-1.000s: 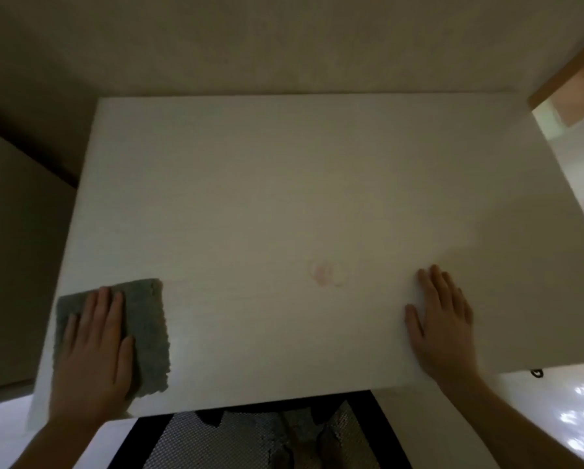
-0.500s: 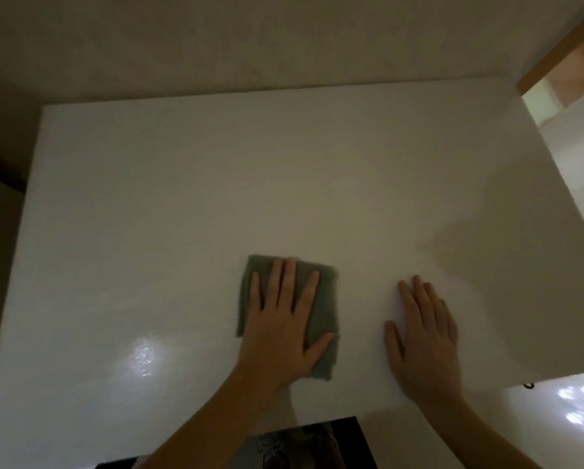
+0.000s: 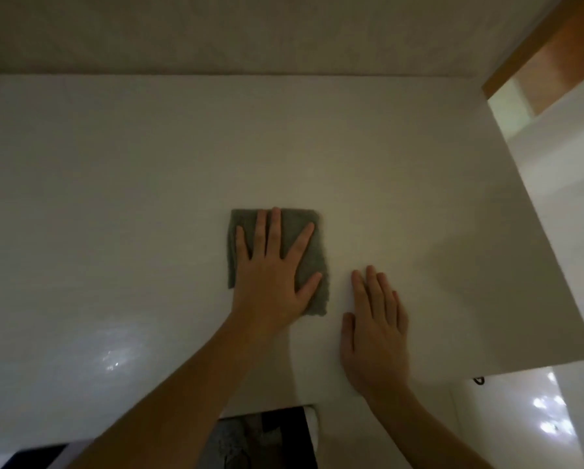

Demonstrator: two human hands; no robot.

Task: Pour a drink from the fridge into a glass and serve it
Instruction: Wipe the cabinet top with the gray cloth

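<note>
Left hand (image 3: 272,275) lies flat, fingers spread, pressing a grey cloth (image 3: 309,262) against the white counter (image 3: 148,198); it grips nothing. Right hand (image 3: 375,333), just beside the cloth, rests palm-down and open on the bare surface, holding nothing. Head view shows no glass, drink or fridge near either hand. Judged from this, the work in hand is wiping; whether pouring and serving are done or pending cannot be established.

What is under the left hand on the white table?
A grey-green cloth lies flat under the left hand, on the white table. Whatever is beneath the cloth is covered and cannot be seen.
</note>
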